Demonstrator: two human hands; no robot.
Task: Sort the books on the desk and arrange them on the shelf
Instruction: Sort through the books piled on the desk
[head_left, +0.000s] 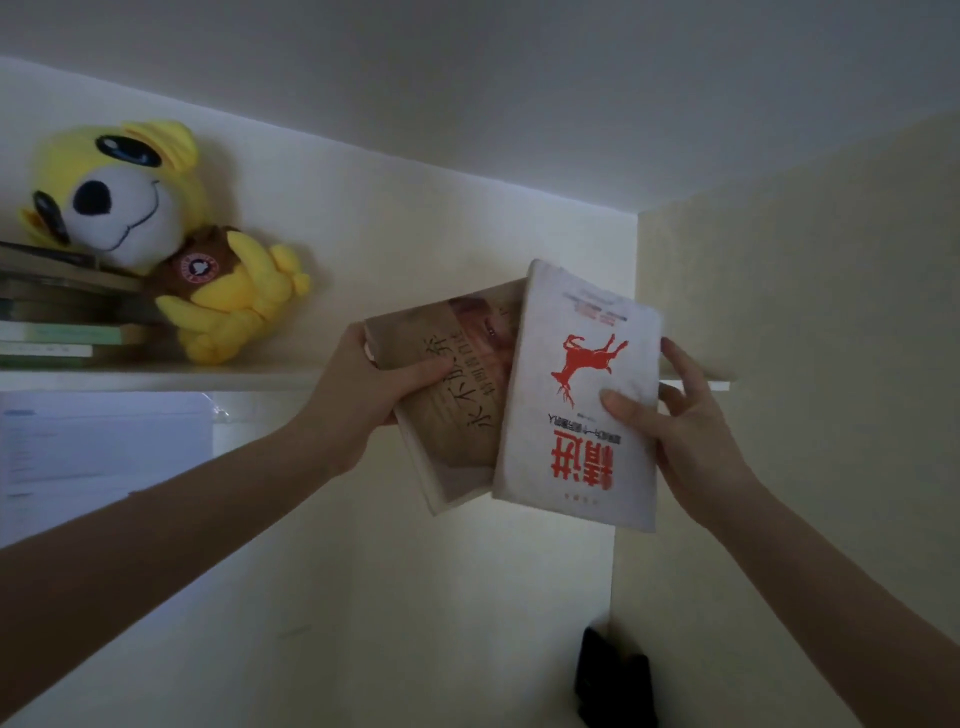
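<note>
At mid-frame the left hand (363, 384) grips a brown book (457, 421), thumb across its cover. Just right of it the right hand (691, 436) holds a white book (576, 441) with a red deer printed upside down, thumb on the cover. The white book overlaps the brown one's edge, and both tilt in front of the shelf (208, 376) lip. On the shelf at upper left a yellow plush dog (156, 234) leans on a flat stack of books (52, 322). A printed sheet (93, 452) hangs below the shelf. A dark object (613, 675) sits at the bottom.
</note>
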